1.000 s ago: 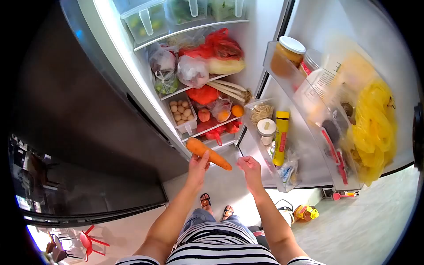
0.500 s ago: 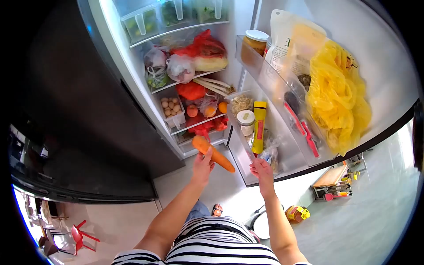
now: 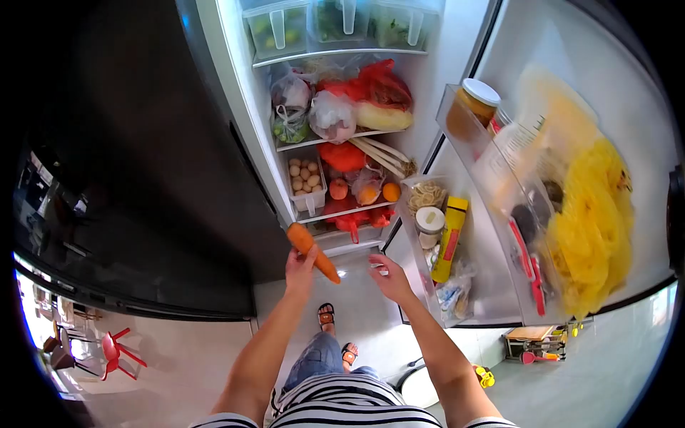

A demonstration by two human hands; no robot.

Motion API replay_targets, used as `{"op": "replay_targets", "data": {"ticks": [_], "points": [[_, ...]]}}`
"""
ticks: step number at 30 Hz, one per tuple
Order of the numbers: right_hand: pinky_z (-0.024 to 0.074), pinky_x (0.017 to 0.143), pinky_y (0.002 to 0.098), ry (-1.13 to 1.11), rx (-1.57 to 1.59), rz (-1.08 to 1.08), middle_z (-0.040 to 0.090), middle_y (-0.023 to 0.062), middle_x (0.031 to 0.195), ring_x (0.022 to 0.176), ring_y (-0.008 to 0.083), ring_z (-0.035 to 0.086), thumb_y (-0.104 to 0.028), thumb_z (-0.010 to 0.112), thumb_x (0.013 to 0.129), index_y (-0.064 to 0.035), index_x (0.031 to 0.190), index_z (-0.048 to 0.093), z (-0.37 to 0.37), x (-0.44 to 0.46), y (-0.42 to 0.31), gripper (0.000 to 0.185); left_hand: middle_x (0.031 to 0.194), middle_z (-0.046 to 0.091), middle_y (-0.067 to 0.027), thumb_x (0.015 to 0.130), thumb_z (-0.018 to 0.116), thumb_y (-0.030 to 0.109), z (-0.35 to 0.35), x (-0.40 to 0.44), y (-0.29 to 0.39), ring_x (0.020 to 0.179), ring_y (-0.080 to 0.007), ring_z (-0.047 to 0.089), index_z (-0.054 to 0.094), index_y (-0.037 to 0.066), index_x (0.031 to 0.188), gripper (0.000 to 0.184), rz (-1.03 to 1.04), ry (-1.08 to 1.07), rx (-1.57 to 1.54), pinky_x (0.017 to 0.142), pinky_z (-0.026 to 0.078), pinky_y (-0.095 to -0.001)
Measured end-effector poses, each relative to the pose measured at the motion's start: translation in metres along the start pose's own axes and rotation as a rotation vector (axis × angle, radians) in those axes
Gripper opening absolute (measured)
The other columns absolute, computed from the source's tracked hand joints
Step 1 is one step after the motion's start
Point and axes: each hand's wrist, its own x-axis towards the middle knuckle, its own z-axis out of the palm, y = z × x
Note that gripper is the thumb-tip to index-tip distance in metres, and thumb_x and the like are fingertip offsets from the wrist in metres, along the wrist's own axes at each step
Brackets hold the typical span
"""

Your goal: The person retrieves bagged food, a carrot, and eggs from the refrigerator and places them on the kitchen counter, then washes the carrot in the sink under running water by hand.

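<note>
A large orange carrot [image 3: 319, 258] is in my left hand [image 3: 299, 271], its thick end pointing up and to the left. The fingers wrap round its lower side. To the right, my right hand [image 3: 389, 277] is in the air with loosely bent fingers apart and nothing in them. It is nearest to the low door bin of the fridge, which holds a yellow packet [image 3: 449, 239], a white-lidded jar [image 3: 429, 221] and clear plastic bags [image 3: 455, 291]. Both hands are in front of the open fridge, below its lower shelves.
On the fridge shelves are an egg box [image 3: 311, 202], oranges [image 3: 391, 192], scallions [image 3: 382, 153] and bagged vegetables [image 3: 333, 118]. The open door [image 3: 492, 285] stands to my right, with a yellow plastic bag [image 3: 596, 221] in it. A dark panel [image 3: 143, 178] is on the left.
My right hand has left the door bin's edge and moved left, its fingers now apart. My left hand has shifted left with the carrot. The view has turned, and a second sandaled foot shows.
</note>
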Motion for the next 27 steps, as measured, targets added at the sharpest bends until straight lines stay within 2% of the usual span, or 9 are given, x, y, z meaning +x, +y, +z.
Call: {"op": "replay_targets", "data": {"ticks": [3, 6, 9, 12, 15, 19, 20, 24, 27], "points": [[0.0498, 0.082, 0.0329, -0.007, -0.222, -0.064, 0.061, 0.0138, 0.115, 0.094, 0.0258, 0.062, -0.014, 0.065, 0.085, -0.005, 0.122, 0.055, 0.01, 0.06, 0.042, 0.04, 0.099, 0.06, -0.0018, 0.089, 0.068, 0.02, -0.019, 0.031, -0.009, 0.09, -0.0106, 0.057, 0.049, 0.005, 0.122, 0.041, 0.076, 0.015, 0.063, 0.082, 0.046, -0.0259], [0.049, 0.087, 0.0372, -0.128, -0.398, -0.234, 0.058, 0.0157, 0.121, 0.101, 0.0316, 0.06, -0.011, 0.063, 0.083, -0.0056, 0.126, 0.052, 0.028, 0.13, 0.037, 0.045, 0.102, 0.06, -0.0026, 0.09, 0.066, 0.016, -0.026, 0.056, -0.01, 0.093, -0.0108, 0.057, 0.05, 0.004, 0.12, 0.037, 0.08, -0.03, 0.14, 0.084, 0.046, -0.0256], [0.0483, 0.09, 0.0411, -0.138, -0.547, -0.517, 0.052, 0.017, 0.13, 0.111, 0.0362, 0.055, -0.005, 0.063, 0.079, -0.0065, 0.129, 0.049, 0.063, 0.208, 0.065, 0.052, 0.102, 0.06, -0.0027, 0.09, 0.066, 0.015, -0.032, 0.086, -0.03, 0.093, -0.0098, 0.057, 0.05, 0.003, 0.117, 0.034, 0.093, -0.062, 0.128, 0.083, 0.046, -0.0246], [0.0464, 0.093, 0.043, -0.292, -0.593, -0.367, 0.046, 0.0147, 0.137, 0.117, 0.036, 0.052, -0.005, 0.06, 0.079, -0.0072, 0.133, 0.045, 0.084, 0.267, 0.046, 0.055, 0.102, 0.059, -0.0024, 0.091, 0.065, 0.015, -0.028, 0.115, -0.038, 0.092, -0.0093, 0.056, 0.05, 0.002, 0.116, 0.032, 0.081, -0.075, 0.111, 0.083, 0.046, -0.0242], [0.0476, 0.092, 0.0431, -0.328, -0.717, -0.281, 0.044, 0.0128, 0.139, 0.116, 0.037, 0.052, -0.007, 0.058, 0.082, -0.0079, 0.133, 0.045, 0.1, 0.31, 0.053, 0.053, 0.102, 0.059, -0.0024, 0.091, 0.065, 0.016, -0.021, 0.137, -0.037, 0.093, -0.0093, 0.056, 0.05, 0.002, 0.117, 0.033, 0.06, -0.053, 0.054, 0.084, 0.045, -0.0239], [0.0496, 0.085, 0.0469, -0.396, -0.76, -0.211, 0.048, 0.0121, 0.132, 0.111, 0.0356, 0.055, -0.011, 0.057, 0.084, -0.0079, 0.128, 0.048, 0.111, 0.33, 0.077, 0.045, 0.107, 0.059, -0.0032, 0.091, 0.065, 0.017, -0.016, 0.159, -0.031, 0.096, -0.01, 0.056, 0.049, 0.002, 0.121, 0.036, 0.009, -0.006, 0.056, 0.087, 0.044, -0.0245], [0.0493, 0.085, 0.0458, -0.329, -0.773, -0.302, 0.052, 0.0119, 0.126, 0.109, 0.0344, 0.056, -0.011, 0.058, 0.083, -0.0077, 0.126, 0.049, 0.112, 0.325, 0.081, 0.044, 0.108, 0.059, -0.0034, 0.091, 0.064, 0.017, -0.015, 0.164, -0.031, 0.098, -0.0102, 0.056, 0.048, 0.003, 0.122, 0.037, 0.006, -0.003, 0.064, 0.087, 0.044, -0.0248], [0.0474, 0.088, 0.0416, -0.229, -0.772, -0.384, 0.056, 0.0099, 0.119, 0.106, 0.0311, 0.056, -0.007, 0.062, 0.079, -0.0068, 0.118, 0.056, 0.109, 0.307, 0.084, 0.04, 0.114, 0.058, -0.0046, 0.092, 0.063, 0.018, -0.016, 0.173, -0.041, 0.103, -0.0117, 0.055, 0.045, 0.003, 0.128, 0.043, -0.062, 0.007, 0.118, 0.091, 0.043, -0.0261], [0.0471, 0.087, 0.042, -0.188, -0.614, -0.408, 0.058, 0.0103, 0.111, 0.102, 0.0303, 0.057, -0.013, 0.064, 0.077, -0.0087, 0.11, 0.06, 0.097, 0.286, 0.083, 0.034, 0.116, 0.057, -0.005, 0.093, 0.062, 0.018, -0.009, 0.181, -0.036, 0.106, -0.0125, 0.055, 0.043, 0.003, 0.13, 0.045, -0.063, 0.017, 0.082, 0.093, 0.042, -0.0269]]}}
